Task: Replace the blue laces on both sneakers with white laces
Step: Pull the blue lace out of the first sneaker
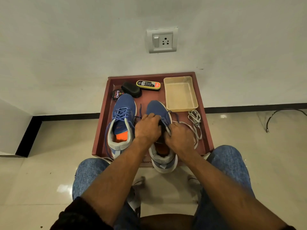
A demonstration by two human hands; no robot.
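Two blue sneakers stand on a dark red tray [101, 123]. The left sneaker [122, 123] keeps its blue lace [122, 112], loose ends trailing down its side. On the right sneaker [159, 113] both my hands work at the eyelets. My left hand [147, 127] lies curled over the tongue and grips the shoe and blue lace there. My right hand [180, 138] pinches a white lace [191, 128] end by the eyelets; the lace runs off to the right. A second white lace [195, 117] lies bundled at the tray's right side.
At the tray's back are a clear plastic tub [181, 94], a yellow shoe-shine sponge [148, 85], a black brush [131, 89] and a round polish tin [117, 94]. A wall with a socket [162, 41] rises behind. My knees in jeans flank the tray's front.
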